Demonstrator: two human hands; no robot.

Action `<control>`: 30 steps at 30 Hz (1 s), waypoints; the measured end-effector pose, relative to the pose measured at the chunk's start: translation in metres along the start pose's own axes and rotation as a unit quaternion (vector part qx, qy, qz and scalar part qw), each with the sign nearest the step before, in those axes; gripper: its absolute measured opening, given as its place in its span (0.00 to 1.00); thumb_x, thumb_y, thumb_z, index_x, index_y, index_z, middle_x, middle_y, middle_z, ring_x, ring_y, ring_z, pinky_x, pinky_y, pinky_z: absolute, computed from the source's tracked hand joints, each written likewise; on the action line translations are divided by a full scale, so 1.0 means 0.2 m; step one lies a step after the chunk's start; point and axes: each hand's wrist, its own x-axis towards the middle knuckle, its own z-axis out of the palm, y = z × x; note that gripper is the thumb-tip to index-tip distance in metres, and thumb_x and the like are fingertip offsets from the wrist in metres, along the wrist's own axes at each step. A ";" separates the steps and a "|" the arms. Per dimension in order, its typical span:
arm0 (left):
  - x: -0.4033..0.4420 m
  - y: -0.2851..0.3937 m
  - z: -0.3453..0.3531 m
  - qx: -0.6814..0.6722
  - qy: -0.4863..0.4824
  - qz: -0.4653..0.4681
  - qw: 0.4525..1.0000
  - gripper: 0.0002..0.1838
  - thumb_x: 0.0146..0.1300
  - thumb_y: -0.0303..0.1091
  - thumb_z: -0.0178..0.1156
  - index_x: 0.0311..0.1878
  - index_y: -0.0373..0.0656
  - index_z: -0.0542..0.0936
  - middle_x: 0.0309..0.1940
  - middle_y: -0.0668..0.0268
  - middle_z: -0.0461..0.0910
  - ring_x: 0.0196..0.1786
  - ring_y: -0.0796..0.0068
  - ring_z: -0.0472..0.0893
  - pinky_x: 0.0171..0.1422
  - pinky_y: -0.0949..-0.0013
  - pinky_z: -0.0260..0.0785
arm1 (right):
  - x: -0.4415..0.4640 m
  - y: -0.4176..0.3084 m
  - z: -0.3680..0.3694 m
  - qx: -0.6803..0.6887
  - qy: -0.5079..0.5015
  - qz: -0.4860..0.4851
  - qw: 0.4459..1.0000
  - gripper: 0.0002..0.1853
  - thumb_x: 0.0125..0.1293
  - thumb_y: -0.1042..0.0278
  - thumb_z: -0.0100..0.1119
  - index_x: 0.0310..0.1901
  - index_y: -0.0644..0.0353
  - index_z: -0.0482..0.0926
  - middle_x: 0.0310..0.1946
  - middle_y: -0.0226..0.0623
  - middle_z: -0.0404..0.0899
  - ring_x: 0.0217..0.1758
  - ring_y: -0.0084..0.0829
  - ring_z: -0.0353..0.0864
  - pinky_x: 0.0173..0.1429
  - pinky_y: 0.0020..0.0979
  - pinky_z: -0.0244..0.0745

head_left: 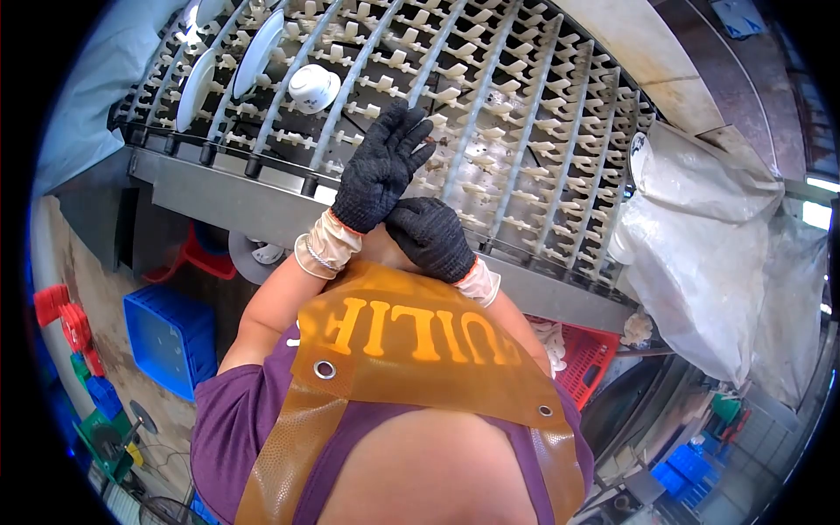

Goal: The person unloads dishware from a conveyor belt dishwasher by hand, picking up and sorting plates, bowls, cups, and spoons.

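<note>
My left hand (pixel 381 166), in a black knit glove over a pale glove, reaches up over the conveyor rack (pixel 472 149) with its fingers stretched out and holding nothing. Just below and to its right, my right hand (pixel 430 238) wears a matching black glove. Its fingers are curled in against the heel of the left glove. Whether they pinch the glove's edge is hidden. A white bowl (pixel 314 88) lies tipped on the rack beyond my left hand. Further left, two white plates stand on edge between the pegs, one nearer (pixel 196 90) and one farther (pixel 259 54).
A steel edge (pixel 236 197) runs along the rack's front. Plastic sheeting (pixel 700 254) hangs at the right. A blue crate (pixel 171 339) stands low at the left, and a red basket (pixel 588 366) sits below the rack at the right.
</note>
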 end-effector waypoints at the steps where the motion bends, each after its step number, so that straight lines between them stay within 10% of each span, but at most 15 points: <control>1: 0.00 -0.01 0.00 0.000 0.000 0.000 1.000 0.43 0.46 0.15 0.47 0.71 0.43 0.54 0.68 0.55 0.59 0.72 0.59 0.58 0.76 0.54 0.49 | -0.01 0.01 -0.01 0.003 -0.001 -0.001 1.000 0.06 0.52 0.70 0.57 0.34 0.56 0.79 0.30 0.40 0.77 0.33 0.45 0.76 0.37 0.41 0.71; 30: -0.02 -0.23 0.14 0.031 -0.013 -0.001 0.999 0.32 0.45 0.11 0.43 0.59 0.37 0.67 0.69 0.52 0.57 0.72 0.55 0.58 0.76 0.51 0.49 | -0.22 0.08 -0.14 -0.020 -0.008 0.002 1.000 0.06 0.52 0.68 0.56 0.33 0.54 0.79 0.30 0.39 0.78 0.31 0.44 0.77 0.36 0.41 0.71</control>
